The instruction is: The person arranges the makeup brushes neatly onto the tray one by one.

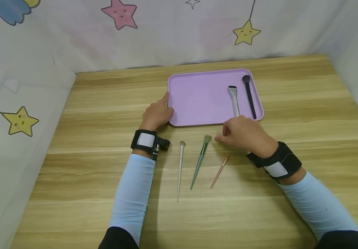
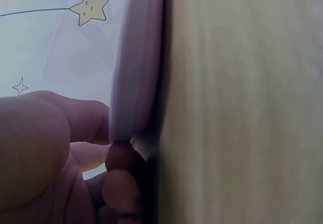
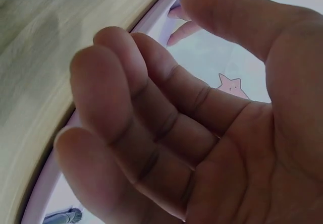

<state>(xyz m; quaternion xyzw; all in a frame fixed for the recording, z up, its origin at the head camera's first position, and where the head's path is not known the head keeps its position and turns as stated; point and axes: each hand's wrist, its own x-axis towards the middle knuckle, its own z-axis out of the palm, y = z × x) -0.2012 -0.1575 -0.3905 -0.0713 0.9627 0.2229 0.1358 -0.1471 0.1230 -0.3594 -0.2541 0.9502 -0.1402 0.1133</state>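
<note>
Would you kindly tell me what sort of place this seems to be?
Probably a small, cloth-screened tabletop workspace: a wooden-looking table, pale hangings printed with cartoon stars behind it, and makeup brushes on and near a purple tray.

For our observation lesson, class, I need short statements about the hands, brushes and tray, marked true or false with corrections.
1. The left hand touches the purple tray. True.
2. The green brush lies between the pale brush and pink brush. True.
3. Four brushes lie on the table outside the tray. False: three do.
4. The right hand grips the green brush. False: the right hand holds nothing.
5. The black brush lies in the tray. True.
</note>
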